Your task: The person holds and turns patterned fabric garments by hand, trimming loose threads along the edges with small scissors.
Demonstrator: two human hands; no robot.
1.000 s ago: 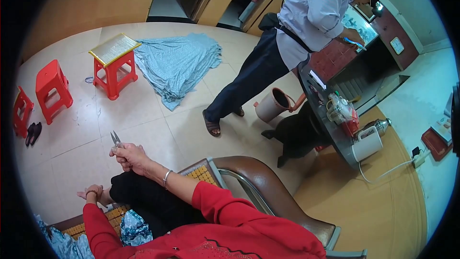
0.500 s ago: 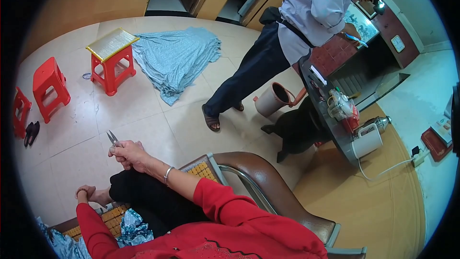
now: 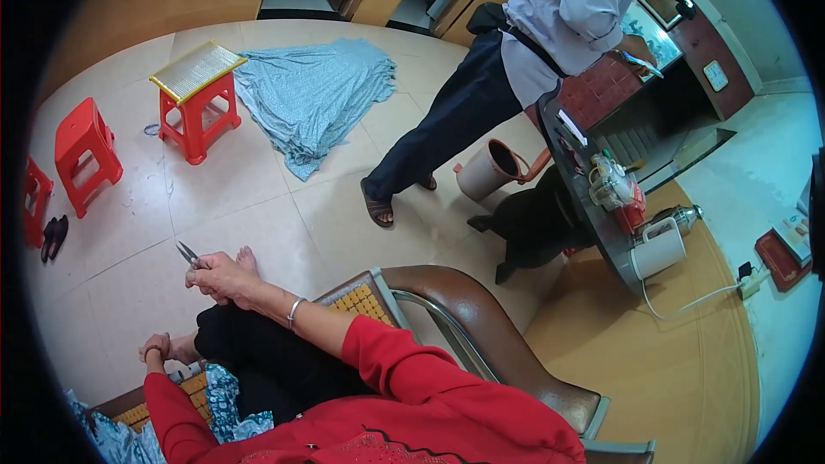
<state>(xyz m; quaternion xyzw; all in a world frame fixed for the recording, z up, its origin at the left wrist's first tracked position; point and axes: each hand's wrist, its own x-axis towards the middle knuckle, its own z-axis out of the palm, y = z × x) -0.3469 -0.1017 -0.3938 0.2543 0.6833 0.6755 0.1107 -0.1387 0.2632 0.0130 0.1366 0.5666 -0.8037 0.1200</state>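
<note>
My right hand (image 3: 219, 279) is closed around a pair of small pointed snips (image 3: 186, 253). Their two metal blades stick out past my fingers, slightly apart, over the floor. This hand is above my dark-trousered knee (image 3: 236, 335). Lower left, my left hand (image 3: 155, 344) curls against my bare foot (image 3: 183, 348), which is drawn up on the seat; its fingers are partly hidden. Toes of my other foot (image 3: 247, 259) show just beyond the right hand. Blue patterned cloth (image 3: 225, 399) lies by my left forearm.
I sit on a bench with a bead mat (image 3: 361, 302) and brown armrest (image 3: 455, 292). Red stools (image 3: 88, 155), one topped by a yellow-rimmed board (image 3: 199, 71), stand left. Blue fabric (image 3: 314, 90) covers floor ahead. A person (image 3: 550, 34) stands at a dark table (image 3: 593, 206) beside a bucket (image 3: 490, 170).
My right hand has shifted slightly left and its snips now point further left. More toes show beyond it. The view has tilted slightly; the standing person keeps nearly the same pose.
</note>
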